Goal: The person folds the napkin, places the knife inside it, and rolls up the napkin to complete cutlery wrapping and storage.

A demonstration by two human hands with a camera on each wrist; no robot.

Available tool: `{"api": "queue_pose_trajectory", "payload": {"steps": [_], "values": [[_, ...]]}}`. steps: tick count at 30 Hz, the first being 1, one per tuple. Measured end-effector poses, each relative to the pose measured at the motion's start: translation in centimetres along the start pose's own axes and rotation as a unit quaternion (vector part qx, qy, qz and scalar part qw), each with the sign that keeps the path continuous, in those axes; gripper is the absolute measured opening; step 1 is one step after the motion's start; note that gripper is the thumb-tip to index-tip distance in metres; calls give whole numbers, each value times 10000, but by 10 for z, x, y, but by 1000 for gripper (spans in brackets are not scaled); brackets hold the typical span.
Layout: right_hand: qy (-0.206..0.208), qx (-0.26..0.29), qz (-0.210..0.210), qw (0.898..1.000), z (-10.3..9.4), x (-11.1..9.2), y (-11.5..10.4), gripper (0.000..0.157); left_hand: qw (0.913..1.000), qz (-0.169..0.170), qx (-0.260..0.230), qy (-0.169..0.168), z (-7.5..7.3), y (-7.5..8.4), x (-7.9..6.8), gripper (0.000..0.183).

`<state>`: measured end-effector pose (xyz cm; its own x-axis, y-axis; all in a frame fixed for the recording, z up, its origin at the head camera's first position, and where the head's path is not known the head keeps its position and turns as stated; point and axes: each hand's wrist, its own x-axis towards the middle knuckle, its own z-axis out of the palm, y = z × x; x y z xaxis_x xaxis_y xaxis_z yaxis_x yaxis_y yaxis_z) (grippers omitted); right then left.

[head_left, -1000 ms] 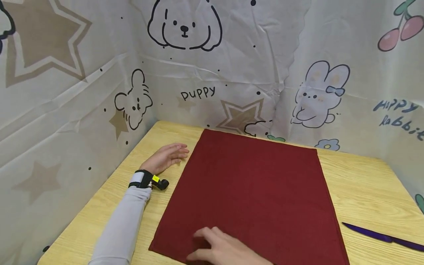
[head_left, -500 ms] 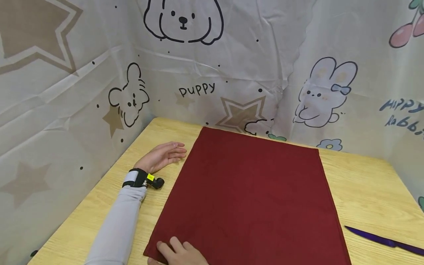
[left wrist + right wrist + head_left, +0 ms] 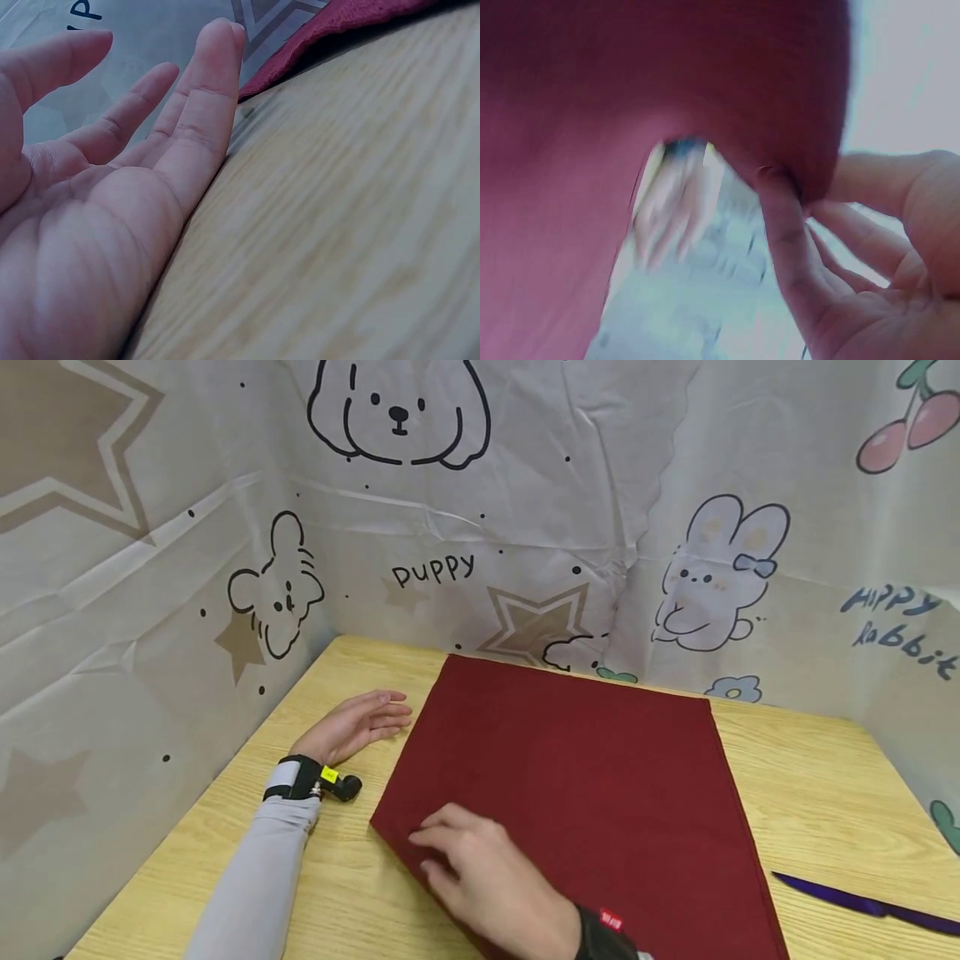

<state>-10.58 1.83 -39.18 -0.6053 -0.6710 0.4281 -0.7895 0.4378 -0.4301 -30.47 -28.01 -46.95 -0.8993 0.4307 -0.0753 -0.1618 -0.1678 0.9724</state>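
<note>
A dark red square cloth (image 3: 585, 768) lies over the table, its near left part raised off the wood. My right hand (image 3: 480, 868) pinches the cloth's near left corner; in the right wrist view, thumb and finger meet on the fabric (image 3: 727, 82), which hangs from them. Resting on its edge on the table, my left hand (image 3: 352, 727) lies left of the cloth with fingers loosely extended and nothing in it. The left wrist view has its palm (image 3: 97, 232) facing up, with a fold of the red cloth (image 3: 337, 30) beyond the fingertips.
A purple knife (image 3: 847, 897) lies on the wooden table (image 3: 817, 785) to the right of the cloth. A patterned curtain (image 3: 525, 485) with cartoon animals hangs along the back and left edges of the table.
My right hand has gone to the cloth's near left corner, taken hold of it and lifted it up and away from the near edge. My left hand stays at the cloth's left side.
</note>
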Motion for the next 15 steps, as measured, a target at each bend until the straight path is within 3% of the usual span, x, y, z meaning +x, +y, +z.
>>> {"api": "queue_pose_trajectory", "payload": {"steps": [4, 8, 15], "values": [[686, 268, 585, 9956, -41, -1, 43, 38, 10000, 34, -16, -58, 2, 1, 2, 54], [1056, -80, 1078, 9885, -78, -9, 89, 42, 9999, 49, 60, -81, 2, 2, 0, 54], [1480, -683, 2242, 9608, -126, -34, 167, 37, 9999, 51, -41, -78, 2, 1, 0, 55]]}}
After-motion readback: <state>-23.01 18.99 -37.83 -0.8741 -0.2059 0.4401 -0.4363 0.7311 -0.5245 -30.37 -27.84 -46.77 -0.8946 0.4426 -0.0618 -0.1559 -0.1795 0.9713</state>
